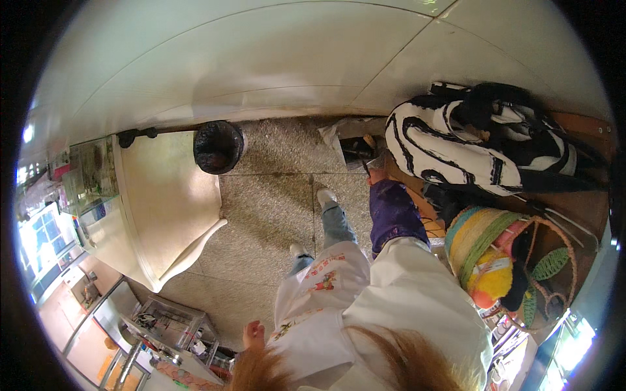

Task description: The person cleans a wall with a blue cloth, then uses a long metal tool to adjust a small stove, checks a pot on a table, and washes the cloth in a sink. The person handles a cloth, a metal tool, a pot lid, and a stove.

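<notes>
My right hand [375, 176], below a purple sleeve cuff, is closed on the end of a thin dark handle [365, 165] whose other end reaches toward an open box [353, 134] on the floor by the wall. A dark object with a brown part lies inside the box. A black and white patterned bag [455, 141] rests just to the right of this hand. My left hand [254, 334] hangs low beside the white apron [318, 293], its fingers curled; whether it holds anything cannot be told.
A bin lined with a black bag [218, 147] stands by the tiled wall [293, 54]. Left of it is a cream-coloured panel [168, 195]. A striped woven basket [469, 239] with yarn sits at the right. Clear drawers [171, 317] stand at the lower left.
</notes>
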Tool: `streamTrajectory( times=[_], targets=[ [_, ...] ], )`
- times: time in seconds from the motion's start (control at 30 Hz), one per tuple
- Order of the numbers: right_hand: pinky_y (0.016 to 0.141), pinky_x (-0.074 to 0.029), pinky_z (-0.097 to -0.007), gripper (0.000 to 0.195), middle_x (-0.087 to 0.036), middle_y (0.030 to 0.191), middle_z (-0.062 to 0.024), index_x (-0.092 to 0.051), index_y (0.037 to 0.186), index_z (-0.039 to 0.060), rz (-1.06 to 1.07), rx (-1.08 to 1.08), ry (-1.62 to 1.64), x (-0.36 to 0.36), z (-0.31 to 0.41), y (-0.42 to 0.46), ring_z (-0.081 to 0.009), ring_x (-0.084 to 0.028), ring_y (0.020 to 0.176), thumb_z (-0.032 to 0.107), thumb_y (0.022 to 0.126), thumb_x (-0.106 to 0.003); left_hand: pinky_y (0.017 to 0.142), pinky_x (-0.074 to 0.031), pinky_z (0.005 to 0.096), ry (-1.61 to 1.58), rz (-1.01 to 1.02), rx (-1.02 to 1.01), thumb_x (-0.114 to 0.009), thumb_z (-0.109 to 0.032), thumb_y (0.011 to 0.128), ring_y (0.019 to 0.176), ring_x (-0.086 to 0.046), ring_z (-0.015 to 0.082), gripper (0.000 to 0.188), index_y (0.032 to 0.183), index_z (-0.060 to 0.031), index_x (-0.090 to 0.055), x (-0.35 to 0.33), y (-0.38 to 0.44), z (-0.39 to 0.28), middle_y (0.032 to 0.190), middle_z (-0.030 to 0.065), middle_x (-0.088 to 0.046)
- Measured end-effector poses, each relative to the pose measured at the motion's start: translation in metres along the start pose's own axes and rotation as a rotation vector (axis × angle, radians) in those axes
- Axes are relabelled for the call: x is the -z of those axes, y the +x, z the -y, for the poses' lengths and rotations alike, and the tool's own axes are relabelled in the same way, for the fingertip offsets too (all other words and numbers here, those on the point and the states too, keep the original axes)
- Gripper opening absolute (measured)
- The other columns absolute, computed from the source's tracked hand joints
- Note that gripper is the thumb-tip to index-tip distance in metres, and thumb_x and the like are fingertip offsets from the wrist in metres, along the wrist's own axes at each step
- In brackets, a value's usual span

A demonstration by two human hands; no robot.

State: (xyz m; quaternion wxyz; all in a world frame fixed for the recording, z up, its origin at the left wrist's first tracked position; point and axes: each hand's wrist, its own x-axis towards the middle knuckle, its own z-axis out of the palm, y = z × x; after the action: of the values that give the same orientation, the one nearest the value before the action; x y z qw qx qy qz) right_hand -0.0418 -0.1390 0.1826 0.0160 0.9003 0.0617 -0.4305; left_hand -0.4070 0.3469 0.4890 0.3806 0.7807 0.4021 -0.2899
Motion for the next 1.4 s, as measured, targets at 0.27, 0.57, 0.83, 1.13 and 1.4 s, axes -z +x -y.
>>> streamTrajectory(
  times=[0.27,0.57,0.83,1.13,1.4],
  targets=[
    [0.059,-0.044,-0.0391,0.025,-0.06,0.084,-0.0121,-0.058,0.101,0.0076,-0.014,-0.081,-0.111,0.054,-0.035,-0.019,-0.0251,-0.054,0.071,0.019,0.083,-0.045,0.065,-0.047,0.0312,0.239,-0.002,-0.077,-0.058,-0.016,0.076,0.077,-0.053,0.0199,0.022,0.096,-0.005,-0.056,0.011,-0.003,-0.044,0.086,0.0105,-0.051],
    [0.069,-0.046,-0.0425,0.025,-0.06,0.091,-0.0132,-0.061,0.095,0.008,0.101,0.065,-0.284,0.044,0.001,-0.084,-0.0299,-0.056,0.085,0.019,0.082,-0.043,0.066,-0.046,0.0305,0.118,-0.059,-0.137,-0.058,-0.016,0.076,0.078,-0.052,0.0202,0.023,0.095,-0.0043,-0.057,-0.023,-0.007,0.008,0.088,0.0117,-0.052],
    [0.062,-0.045,-0.0439,0.025,-0.06,0.079,-0.0169,-0.063,0.075,0.0061,-0.269,0.402,0.278,-0.046,0.136,-0.103,-0.0325,-0.057,0.074,0.024,0.074,-0.046,0.066,-0.045,0.0304,-0.228,-0.254,-0.203,-0.058,-0.016,0.077,0.073,-0.054,0.0171,0.02,0.092,-0.0022,-0.056,-0.1,-0.003,0.166,0.08,0.0086,-0.056],
    [0.072,-0.046,-0.039,0.028,-0.062,0.093,-0.0087,-0.064,0.093,0.0127,-0.316,0.836,-0.968,-0.127,0.321,-0.048,-0.0255,-0.058,0.089,0.028,0.075,-0.049,0.062,-0.046,0.0367,-0.379,-0.534,0.133,-0.049,-0.027,0.078,0.068,-0.058,0.0244,0.023,0.079,-0.0062,-0.059,-0.214,-0.088,0.363,0.073,0.0111,-0.06],
    [0.061,-0.046,-0.0342,0.023,-0.06,0.082,-0.0084,-0.06,0.093,0.0083,0.262,1.361,-1.044,-0.204,0.594,-0.206,-0.0214,-0.056,0.074,0.022,0.076,-0.05,0.056,-0.045,0.0382,-1.107,-0.938,1.353,-0.051,-0.024,0.072,0.065,-0.057,0.0247,0.02,0.073,-0.0059,-0.06,-0.377,-0.275,0.342,0.069,0.0139,-0.058]
  ],
)
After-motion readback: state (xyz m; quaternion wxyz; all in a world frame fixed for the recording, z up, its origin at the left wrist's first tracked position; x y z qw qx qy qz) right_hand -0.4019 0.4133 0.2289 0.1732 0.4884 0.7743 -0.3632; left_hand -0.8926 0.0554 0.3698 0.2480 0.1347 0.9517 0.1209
